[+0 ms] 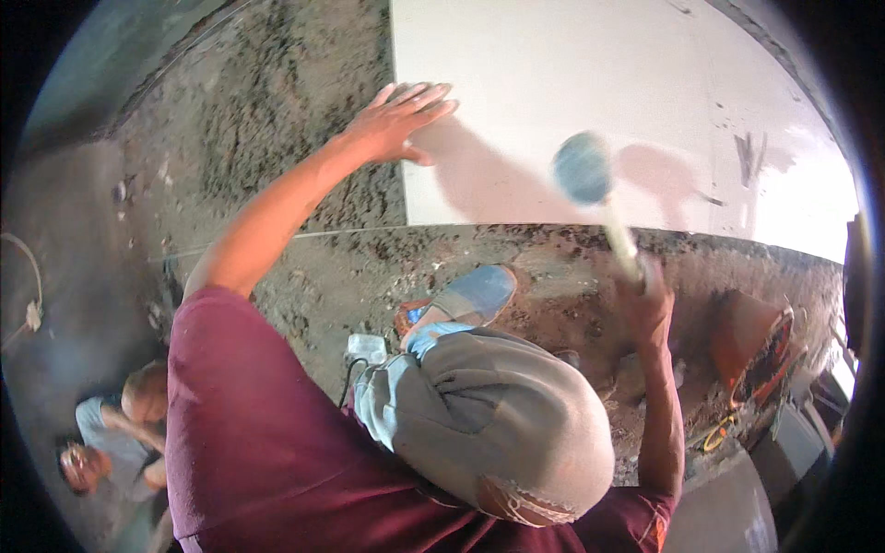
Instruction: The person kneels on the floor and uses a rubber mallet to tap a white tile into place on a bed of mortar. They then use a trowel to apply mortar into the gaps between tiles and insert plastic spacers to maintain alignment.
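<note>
My right hand (645, 300) is wrapped round the pale handle of a rubber mallet (583, 169). The mallet's dark round head is blurred and held over a large white tile (572, 64), and its shadow falls on the tile. My left hand (403, 118) is spread, fingers pointing right, at the tile's left edge; whether the palm presses on it I cannot tell. The tile lies beside a rough grey mortar bed (277, 101), which stretches off to the left.
A thin string (341, 230) runs along the near side of the mortar bed. My sandalled foot (470, 295) is just below the tile. An orange-red bucket (749, 341) lies tipped at the right. Near my knee sits a small clear container (367, 347). People (120, 452) are at the lower left.
</note>
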`<state>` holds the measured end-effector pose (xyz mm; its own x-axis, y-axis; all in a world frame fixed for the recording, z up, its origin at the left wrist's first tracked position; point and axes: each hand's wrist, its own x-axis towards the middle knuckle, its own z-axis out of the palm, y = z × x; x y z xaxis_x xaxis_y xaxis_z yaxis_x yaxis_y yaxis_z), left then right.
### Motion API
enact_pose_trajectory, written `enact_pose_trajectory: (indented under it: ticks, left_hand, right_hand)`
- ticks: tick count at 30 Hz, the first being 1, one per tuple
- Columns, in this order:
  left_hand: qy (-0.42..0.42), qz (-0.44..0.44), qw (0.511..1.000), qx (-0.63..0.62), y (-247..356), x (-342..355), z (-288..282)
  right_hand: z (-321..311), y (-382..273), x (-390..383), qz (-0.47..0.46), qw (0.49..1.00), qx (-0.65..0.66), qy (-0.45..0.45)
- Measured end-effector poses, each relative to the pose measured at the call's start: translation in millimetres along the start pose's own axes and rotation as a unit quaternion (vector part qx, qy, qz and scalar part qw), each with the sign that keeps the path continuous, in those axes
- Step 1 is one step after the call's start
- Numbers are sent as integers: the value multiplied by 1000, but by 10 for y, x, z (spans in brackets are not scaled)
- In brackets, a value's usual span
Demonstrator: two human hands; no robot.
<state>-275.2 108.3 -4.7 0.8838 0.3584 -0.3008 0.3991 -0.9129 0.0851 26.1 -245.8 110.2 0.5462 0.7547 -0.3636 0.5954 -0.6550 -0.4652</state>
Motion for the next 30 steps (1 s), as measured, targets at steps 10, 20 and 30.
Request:
enact_pose_trajectory:
  ticks: [10, 20, 30]
  left_hand:
    - [-28, -22, 999, -28, 198, -115, -52]
    - [-4, -54, 998, -39, 636, -568, -82]
    - [104, -275, 946, -138, 1015, -1729, 365]
  right_hand:
    - [-790, 963, -1291, -62, 970, -170, -160]
    - [826, 2046, -3317, 368, 864, 136, 315]
    - [1414, 3318, -3409, 423, 866, 104, 245]
